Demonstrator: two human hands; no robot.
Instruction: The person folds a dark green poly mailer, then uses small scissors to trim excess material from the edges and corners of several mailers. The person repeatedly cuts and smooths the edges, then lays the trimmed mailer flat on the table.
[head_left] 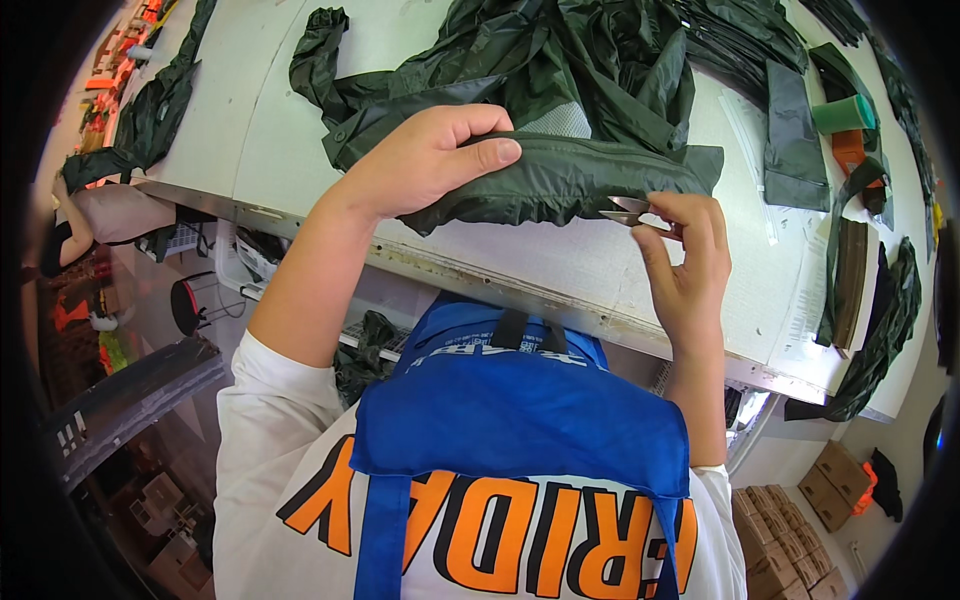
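Observation:
A dark green garment of thin, shiny cloth lies along the near part of the white table, its gathered edge toward me. My left hand grips the cloth at its left part, thumb on top and fingers bent over it. My right hand pinches a pair of small metal thread snips between thumb and fingers. Their blades point left, close to the gathered edge; whether they touch it I cannot tell. A pale mesh patch shows just behind the held part.
More dark green cloth is heaped at the back. On the right are a flat green piece, a green thread cone and an orange box. Another person is at the table's far left. Cardboard boxes stand low right.

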